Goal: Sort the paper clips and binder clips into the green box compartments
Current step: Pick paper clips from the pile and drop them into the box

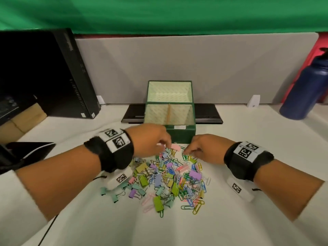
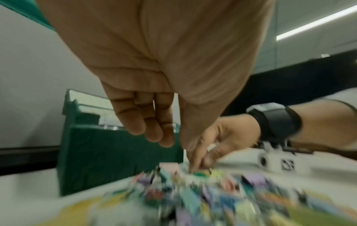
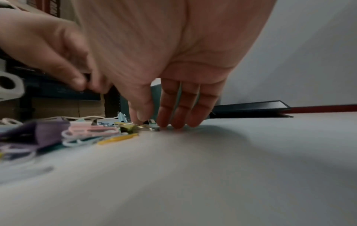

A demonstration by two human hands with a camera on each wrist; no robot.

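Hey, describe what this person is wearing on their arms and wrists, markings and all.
Both forearms are bare, with pale sleeves pushed up towards the elbows. The left hand and right hand are ungloved. Each wrist carries a wide black strap topped with white tags printed with black square codes. Under each wrist hangs a small white camera block with its own code.
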